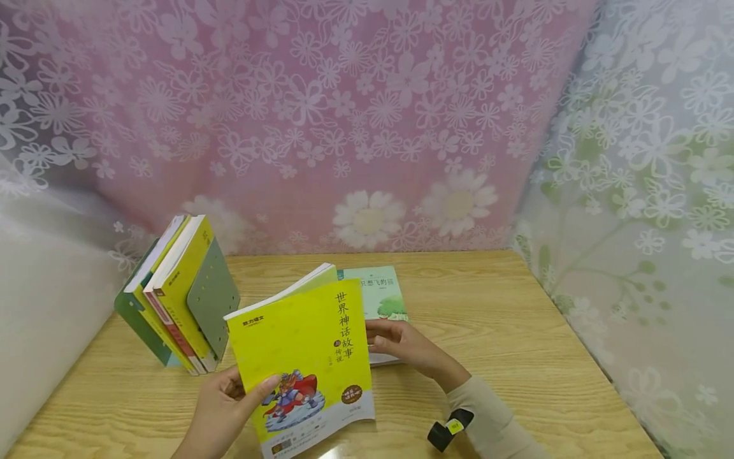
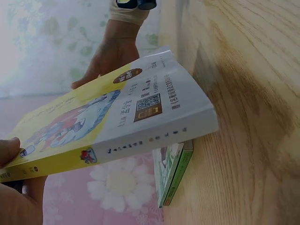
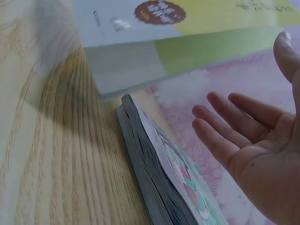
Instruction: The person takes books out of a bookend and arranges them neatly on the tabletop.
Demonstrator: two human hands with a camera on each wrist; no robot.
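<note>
My left hand (image 1: 220,408) grips a yellow paperback book (image 1: 298,357) by its spine edge, thumb on the front cover and fingers behind. The book is tilted above the table, its cover showing a cartoon figure in a red cape. In the left wrist view its yellow and white spine faces the camera. My right hand (image 3: 253,136) is beside the book's other edge, fingers spread and slightly bent, holding nothing. Behind the yellow book, a pale green book (image 1: 378,293) lies on the table, partly hidden; its page edges show in the right wrist view.
Several books (image 1: 178,287) stand upright at the left between green metal bookends (image 1: 215,299). The wooden table (image 1: 493,331) meets a pink flowered curtain (image 1: 344,127) at the back and a pale flowered curtain (image 1: 648,191) on the right.
</note>
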